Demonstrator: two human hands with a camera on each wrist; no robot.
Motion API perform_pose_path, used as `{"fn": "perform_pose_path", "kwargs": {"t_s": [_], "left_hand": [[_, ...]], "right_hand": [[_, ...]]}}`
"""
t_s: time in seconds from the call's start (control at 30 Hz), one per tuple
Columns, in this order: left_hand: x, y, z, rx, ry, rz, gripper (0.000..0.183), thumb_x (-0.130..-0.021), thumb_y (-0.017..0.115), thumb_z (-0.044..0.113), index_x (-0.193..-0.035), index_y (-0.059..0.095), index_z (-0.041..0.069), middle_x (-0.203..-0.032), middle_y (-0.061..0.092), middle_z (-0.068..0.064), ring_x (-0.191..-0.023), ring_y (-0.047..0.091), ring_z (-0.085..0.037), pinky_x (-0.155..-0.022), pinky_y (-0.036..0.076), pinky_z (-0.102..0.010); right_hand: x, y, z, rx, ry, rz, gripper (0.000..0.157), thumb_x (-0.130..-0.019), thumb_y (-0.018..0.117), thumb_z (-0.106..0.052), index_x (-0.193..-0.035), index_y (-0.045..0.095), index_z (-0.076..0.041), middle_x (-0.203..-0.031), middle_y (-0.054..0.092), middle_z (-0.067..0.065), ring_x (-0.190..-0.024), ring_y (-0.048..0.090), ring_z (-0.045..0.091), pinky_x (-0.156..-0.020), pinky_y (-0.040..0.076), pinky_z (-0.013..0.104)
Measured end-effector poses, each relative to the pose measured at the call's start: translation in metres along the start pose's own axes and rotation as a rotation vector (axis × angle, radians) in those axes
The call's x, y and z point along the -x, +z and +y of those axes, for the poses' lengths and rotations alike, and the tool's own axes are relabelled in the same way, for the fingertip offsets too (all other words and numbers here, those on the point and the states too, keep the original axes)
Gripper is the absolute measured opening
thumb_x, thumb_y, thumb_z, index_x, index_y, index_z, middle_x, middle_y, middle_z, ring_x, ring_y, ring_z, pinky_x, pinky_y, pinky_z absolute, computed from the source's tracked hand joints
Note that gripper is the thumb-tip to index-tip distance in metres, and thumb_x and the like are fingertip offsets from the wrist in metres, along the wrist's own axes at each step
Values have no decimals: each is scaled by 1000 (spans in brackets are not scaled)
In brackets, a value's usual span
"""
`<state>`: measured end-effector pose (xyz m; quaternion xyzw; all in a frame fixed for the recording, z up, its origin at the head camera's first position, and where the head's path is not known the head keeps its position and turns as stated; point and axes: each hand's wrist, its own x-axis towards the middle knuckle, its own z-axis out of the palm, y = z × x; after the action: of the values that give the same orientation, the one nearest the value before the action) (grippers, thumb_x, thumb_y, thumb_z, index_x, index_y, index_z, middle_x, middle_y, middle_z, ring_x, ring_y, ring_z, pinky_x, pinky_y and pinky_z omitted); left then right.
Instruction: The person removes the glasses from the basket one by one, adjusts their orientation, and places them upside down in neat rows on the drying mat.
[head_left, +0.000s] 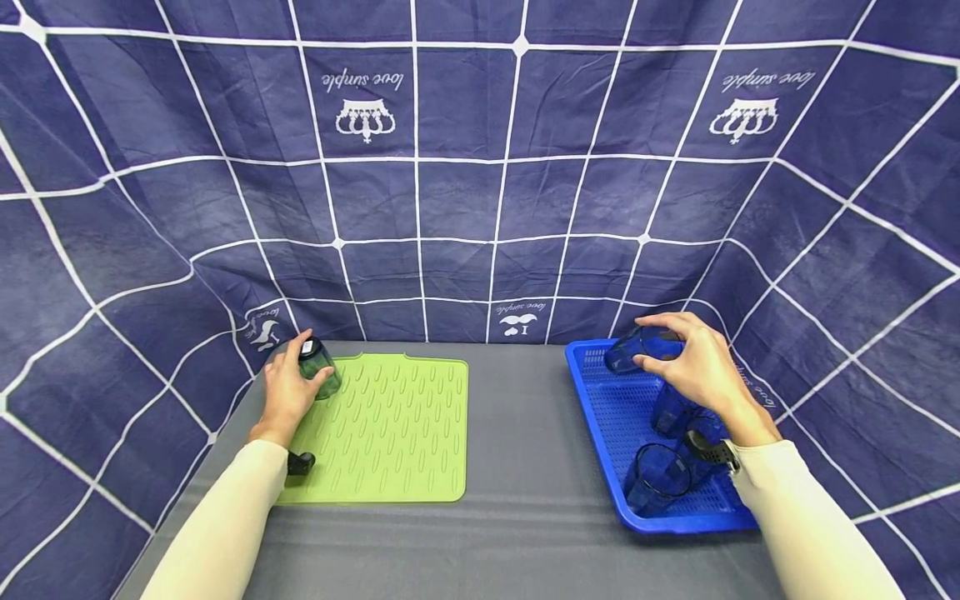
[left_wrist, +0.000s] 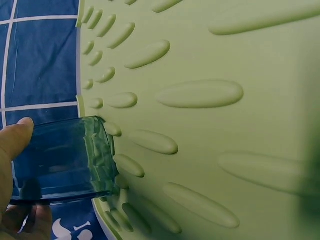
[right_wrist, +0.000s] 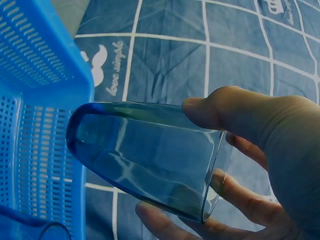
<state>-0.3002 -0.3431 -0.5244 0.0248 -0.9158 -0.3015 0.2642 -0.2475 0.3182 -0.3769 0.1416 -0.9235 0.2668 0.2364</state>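
Observation:
At the far left corner of the green ridged mat (head_left: pixel 397 425), my left hand (head_left: pixel 285 392) grips a tinted drinking glass (head_left: pixel 315 360) by its upper sides. In the left wrist view this glass (left_wrist: pixel 60 162) has its base at the mat; I cannot tell whether it touches. My right hand (head_left: pixel 699 362) holds a blue drinking glass (head_left: pixel 626 352) near its rim, over the back of the blue basket (head_left: pixel 592 437). That glass (right_wrist: pixel 142 155) is tilted, its base pointing away from the palm. Thumb and fingers lie on opposite sides of it.
More blue glasses stand in the basket, one (head_left: pixel 656 479) near its front left corner and others partly hidden under my right wrist. A grey tabletop (head_left: pixel 517 433) lies between mat and basket. A blue checked cloth (head_left: pixel 465 200) rises behind and at both sides.

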Motion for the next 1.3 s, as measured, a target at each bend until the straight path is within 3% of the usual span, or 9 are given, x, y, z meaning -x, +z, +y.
{"fn": "perform_pose_path", "kwargs": {"t_s": [0.23,0.53,0.63,0.77,0.83,1.07,1.3], "left_hand": [[-2,3,-1,2,-23,-23,88,-97,93,8,-172,48,10,-148,64,-47,-138,59,-64,-119,37,-69],[-1,-1,2,-1,-26,-22,85,-98,93,10,-171,49,10,-149,64,-47,-138,59,-64,-119,37,-69],[-1,-2,1,-6,-35,-32,85,-98,92,10,-172,49,10,-150,64,-47,-139,59,-64,-121,38,-69],[0,-3,2,-7,-48,-45,86,-99,92,10,-172,48,10,-152,62,-47,-141,58,-63,-122,37,-69],[0,-3,2,-7,-50,-48,86,-99,92,10,-172,48,11,-153,62,-47,-142,58,-63,-123,37,-68],[-1,-1,2,1,-46,-38,87,-98,92,9,-172,48,11,-152,63,-47,-141,58,-63,-121,37,-68],[-1,-4,2,-23,-81,-72,89,-99,91,13,-176,45,13,-156,59,-47,-143,55,-65,-124,39,-71]], "right_hand": [[4,1,-14,-24,-35,38,57,-82,106,-12,-136,86,-19,-142,81,13,-127,77,39,-99,51,22],[12,4,-33,-56,-69,98,60,-80,107,-11,-135,87,-22,-138,83,8,-129,75,33,-102,40,6],[13,5,-38,-75,-82,109,60,-79,107,-10,-134,87,-21,-137,84,7,-127,74,19,-101,39,2],[17,8,-44,-122,-89,102,60,-79,107,-8,-134,87,-20,-137,83,7,-123,65,-11,-95,53,1],[18,9,-47,-145,-87,94,60,-80,108,-8,-135,87,-19,-137,82,7,-122,61,-18,-88,59,4],[25,14,-58,-198,-76,74,60,-82,108,-9,-137,86,-21,-140,81,5,-118,73,-1,-82,64,10],[28,21,-71,-214,-88,63,61,-82,108,-11,-137,86,-23,-142,80,5,-120,76,6,-84,66,14]]}}
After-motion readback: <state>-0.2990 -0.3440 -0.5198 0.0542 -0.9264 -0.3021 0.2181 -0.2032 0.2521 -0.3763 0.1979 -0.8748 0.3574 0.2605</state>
